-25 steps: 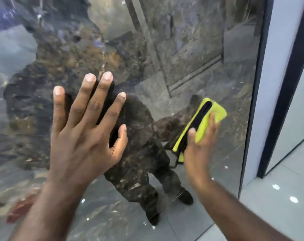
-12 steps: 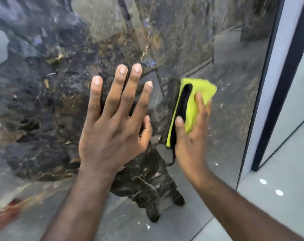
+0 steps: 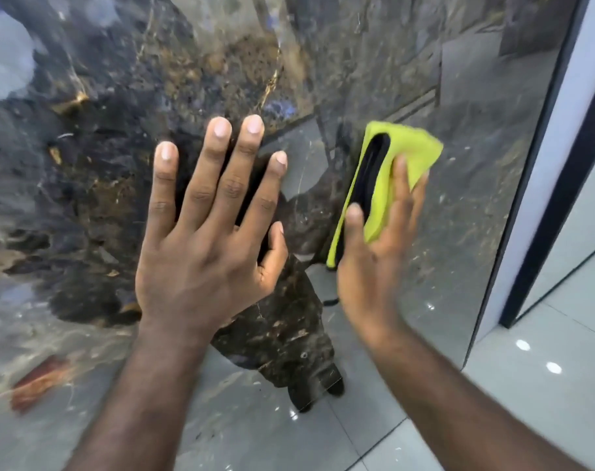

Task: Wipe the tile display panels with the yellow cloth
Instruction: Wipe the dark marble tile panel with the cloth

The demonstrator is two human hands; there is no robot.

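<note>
Where yellow cloth presses, panel gleams dark | tiled floor beside

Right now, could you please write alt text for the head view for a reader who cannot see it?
A person's right hand presses a folded yellow cloth against a glossy dark marbled tile panel, while the left hand rests flat on it, fingers spread. Pale floor tiles show at lower right.

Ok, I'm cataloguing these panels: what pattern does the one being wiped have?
The panel is dark marble, black-grey with gold and blue veins; head view.
</note>
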